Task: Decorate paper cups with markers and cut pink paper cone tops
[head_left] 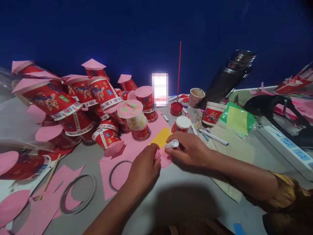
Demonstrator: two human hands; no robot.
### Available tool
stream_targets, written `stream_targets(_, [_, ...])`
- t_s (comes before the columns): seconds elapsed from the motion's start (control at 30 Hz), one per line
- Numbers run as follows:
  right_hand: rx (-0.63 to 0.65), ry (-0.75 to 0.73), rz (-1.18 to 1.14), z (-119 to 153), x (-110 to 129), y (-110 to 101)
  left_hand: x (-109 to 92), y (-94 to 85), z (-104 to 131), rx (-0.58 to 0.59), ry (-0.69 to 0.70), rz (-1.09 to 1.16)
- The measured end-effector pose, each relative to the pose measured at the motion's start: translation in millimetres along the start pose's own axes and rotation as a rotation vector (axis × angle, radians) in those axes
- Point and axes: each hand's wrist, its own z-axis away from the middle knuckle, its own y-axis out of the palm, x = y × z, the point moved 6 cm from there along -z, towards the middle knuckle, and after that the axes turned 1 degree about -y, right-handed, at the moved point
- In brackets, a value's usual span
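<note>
My right hand (187, 148) is closed around a white marker pen (173, 144), its near end angled up towards me. Below the pen lies a small rounded piece of pink paper (166, 160), which my left hand (146, 163) pinches at its left edge. Just beyond my fingertips is a yellow paper piece (161, 137), resting on a large pink sheet (144, 145). A red paper cup with a white top (181, 124) stands right behind my right hand. The pen's tip is hidden by my fingers.
Stacked red paper cups (70, 101) with pink paper tops crowd the left. Two grey rings (94, 192) lie near pink scraps. A black flask (225, 76), a power strip (288, 145), a red pot (176, 109) with a stick, and another marker (214, 136) are on the right.
</note>
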Motion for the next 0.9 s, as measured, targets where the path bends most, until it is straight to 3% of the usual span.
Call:
stream_targets(0.1, [0.069, -0.012, 0.015, 3, 0, 4, -1, -0.4, 0, 0.000, -0.001, -0.014])
stream_targets(0.27, [0.298, -0.020, 0.177, 6, -4, 25, -3, -3.1, -1, 0.033, -0.028, 0.004])
stream_targets(0.47, [0.376, 0.066, 0.205, 2, -11, 31, -2, -4.3, -2, 0.045, -0.058, 0.016])
stream_targets(0.63, [0.335, 0.091, 0.218, 4, -16, 27, -1, -3.8, -2, 0.037, -0.049, 0.012])
stream_targets(0.83, [0.059, -0.009, 0.109, 11, -12, 14, -1, -2.1, -2, 0.018, -0.026, -0.003])
stream_targets(0.9, [0.048, -0.054, 0.054, 11, -7, 15, -1, -1.7, -2, 0.019, -0.020, 0.003])
